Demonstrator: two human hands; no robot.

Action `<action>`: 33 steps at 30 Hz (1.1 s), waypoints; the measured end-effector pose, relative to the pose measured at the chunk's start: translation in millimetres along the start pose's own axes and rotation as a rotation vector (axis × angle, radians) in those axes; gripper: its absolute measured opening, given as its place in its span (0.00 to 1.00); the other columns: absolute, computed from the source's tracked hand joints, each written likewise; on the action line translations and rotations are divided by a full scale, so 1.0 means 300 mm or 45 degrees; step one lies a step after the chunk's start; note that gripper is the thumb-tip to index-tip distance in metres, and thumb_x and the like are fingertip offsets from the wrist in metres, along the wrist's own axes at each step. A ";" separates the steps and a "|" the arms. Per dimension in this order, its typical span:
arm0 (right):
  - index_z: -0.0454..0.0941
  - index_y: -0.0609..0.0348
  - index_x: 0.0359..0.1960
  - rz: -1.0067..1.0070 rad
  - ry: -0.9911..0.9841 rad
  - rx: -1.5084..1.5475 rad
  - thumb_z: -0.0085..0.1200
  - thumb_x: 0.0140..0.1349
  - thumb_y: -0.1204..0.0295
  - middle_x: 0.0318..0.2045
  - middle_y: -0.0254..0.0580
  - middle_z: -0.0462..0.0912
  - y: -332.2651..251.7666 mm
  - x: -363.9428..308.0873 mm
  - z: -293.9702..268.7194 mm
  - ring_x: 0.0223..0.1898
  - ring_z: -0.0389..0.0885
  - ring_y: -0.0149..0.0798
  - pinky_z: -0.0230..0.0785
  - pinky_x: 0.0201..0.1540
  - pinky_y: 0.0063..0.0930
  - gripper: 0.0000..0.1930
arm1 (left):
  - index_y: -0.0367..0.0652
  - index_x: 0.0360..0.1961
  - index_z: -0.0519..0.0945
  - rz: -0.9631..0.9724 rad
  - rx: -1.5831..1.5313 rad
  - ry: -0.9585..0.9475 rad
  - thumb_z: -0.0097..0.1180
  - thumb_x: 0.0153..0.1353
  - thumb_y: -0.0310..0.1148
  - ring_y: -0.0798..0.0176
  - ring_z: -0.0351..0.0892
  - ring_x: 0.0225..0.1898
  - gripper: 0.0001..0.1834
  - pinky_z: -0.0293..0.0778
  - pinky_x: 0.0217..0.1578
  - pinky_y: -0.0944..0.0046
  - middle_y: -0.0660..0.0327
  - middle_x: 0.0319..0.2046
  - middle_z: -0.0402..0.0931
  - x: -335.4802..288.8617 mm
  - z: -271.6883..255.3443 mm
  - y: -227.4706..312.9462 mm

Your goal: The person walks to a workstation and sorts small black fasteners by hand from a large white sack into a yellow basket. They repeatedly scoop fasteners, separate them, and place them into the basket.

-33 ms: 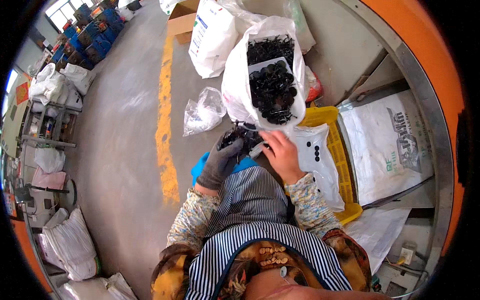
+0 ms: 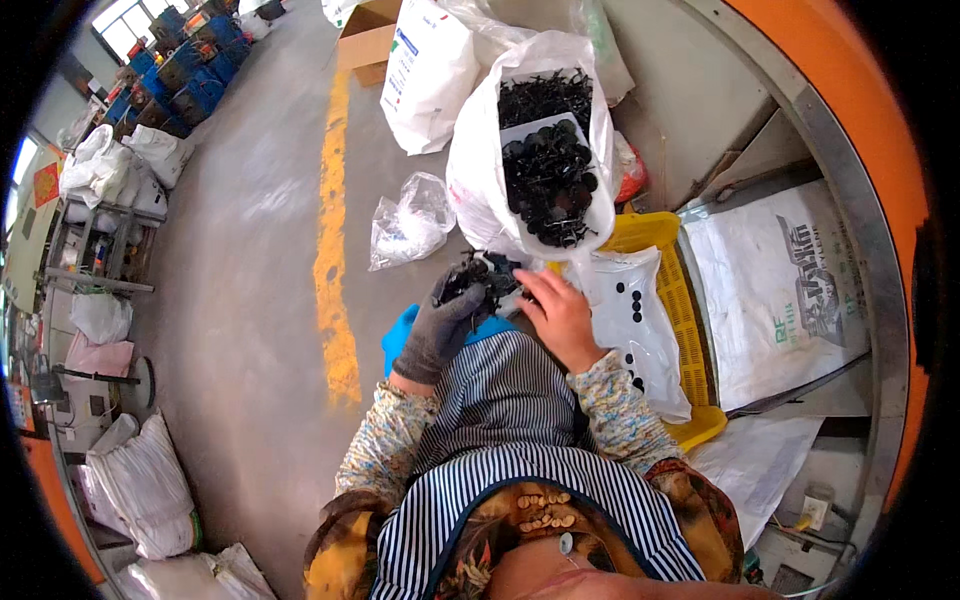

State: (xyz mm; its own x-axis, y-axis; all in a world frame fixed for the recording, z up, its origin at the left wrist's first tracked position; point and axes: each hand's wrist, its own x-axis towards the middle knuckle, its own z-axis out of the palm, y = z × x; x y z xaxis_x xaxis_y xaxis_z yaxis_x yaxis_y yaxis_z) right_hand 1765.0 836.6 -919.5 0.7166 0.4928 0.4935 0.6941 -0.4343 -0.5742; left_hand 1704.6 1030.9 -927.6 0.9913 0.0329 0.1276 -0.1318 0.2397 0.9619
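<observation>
My left hand (image 2: pixel 440 328), in a grey glove, is closed around a bunch of small black plastic parts (image 2: pixel 485 283) with thin stems. My bare right hand (image 2: pixel 562 315) meets the bunch from the right, fingers bent and pressed together at its edge; what the fingertips pinch is too small to make out. Just beyond both hands, a white tray (image 2: pixel 603 222) heaped with black discs and stems (image 2: pixel 548 175) rests in the mouth of a white sack (image 2: pixel 475 150). More black stemmed pieces (image 2: pixel 545 98) fill the sack behind the tray.
On my right, a yellow crate (image 2: pixel 690 330) carries a white bag (image 2: pixel 655 370) with several black discs on it. A clear plastic bag (image 2: pixel 410 222) lies on the floor ahead. Another white sack (image 2: pixel 430 80) and a cardboard box (image 2: pixel 368 45) stand farther off. A metal-edged orange frame curves along the right.
My right fingers have shifted slightly down against the bunch. The black parts in my left hand lie a little differently, and the whole view has moved slightly.
</observation>
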 end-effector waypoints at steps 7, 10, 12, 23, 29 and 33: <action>0.77 0.64 0.48 1.334 -0.364 1.660 0.51 0.68 0.70 0.21 0.33 0.73 0.042 -0.085 0.164 0.17 0.64 0.22 0.54 0.18 0.17 0.12 | 0.37 0.60 0.70 -0.397 -0.508 0.203 0.61 0.60 0.30 0.65 0.74 0.51 0.27 0.70 0.52 0.64 0.61 0.51 0.76 -0.136 -0.078 -0.134; 0.76 0.63 0.49 1.376 -0.374 1.787 0.51 0.68 0.70 0.21 0.33 0.73 0.089 -0.082 0.171 0.17 0.63 0.22 0.53 0.18 0.17 0.12 | 0.39 0.58 0.71 -0.379 -0.420 0.147 0.60 0.60 0.28 0.67 0.75 0.49 0.24 0.73 0.50 0.66 0.63 0.50 0.76 -0.110 -0.077 -0.135; 0.75 0.61 0.49 1.313 -0.323 1.726 0.52 0.67 0.71 0.22 0.33 0.74 0.060 -0.061 0.155 0.18 0.66 0.23 0.56 0.18 0.17 0.12 | 0.39 0.59 0.70 -0.338 -0.439 0.128 0.61 0.60 0.30 0.66 0.76 0.49 0.25 0.73 0.49 0.66 0.62 0.50 0.76 -0.095 -0.084 -0.150; 0.76 0.57 0.46 0.258 -0.199 0.528 0.64 0.52 0.76 0.37 0.36 0.77 0.016 -0.093 0.122 0.32 0.80 0.33 0.73 0.28 0.28 0.18 | 0.39 0.58 0.71 -0.402 -0.493 0.066 0.54 0.66 0.33 0.65 0.76 0.50 0.20 0.73 0.48 0.67 0.59 0.48 0.78 -0.119 -0.079 -0.102; 0.76 0.52 0.52 -0.283 -0.139 -0.258 0.63 0.43 0.77 0.36 0.39 0.74 -0.022 -0.082 0.072 0.34 0.79 0.43 0.74 0.31 0.33 0.29 | 0.37 0.59 0.71 -0.464 -0.660 0.091 0.58 0.64 0.35 0.64 0.77 0.48 0.24 0.72 0.49 0.66 0.58 0.50 0.77 -0.137 -0.082 -0.038; 0.74 0.50 0.55 -0.647 -0.023 -0.310 0.62 0.42 0.75 0.41 0.36 0.76 -0.026 -0.049 0.066 0.34 0.79 0.39 0.75 0.30 0.28 0.32 | 0.37 0.60 0.70 -0.468 -0.631 0.090 0.60 0.61 0.35 0.63 0.76 0.49 0.27 0.72 0.50 0.65 0.59 0.50 0.77 -0.153 -0.103 -0.035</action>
State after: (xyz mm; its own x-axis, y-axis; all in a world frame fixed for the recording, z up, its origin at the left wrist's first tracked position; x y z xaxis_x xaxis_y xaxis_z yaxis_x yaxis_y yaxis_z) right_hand 1747.7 847.8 -935.1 0.2881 0.6974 0.6562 0.9491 -0.2992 -0.0987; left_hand 1660.4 1056.9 -951.0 0.9716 -0.0776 -0.2234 0.2169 0.6688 0.7111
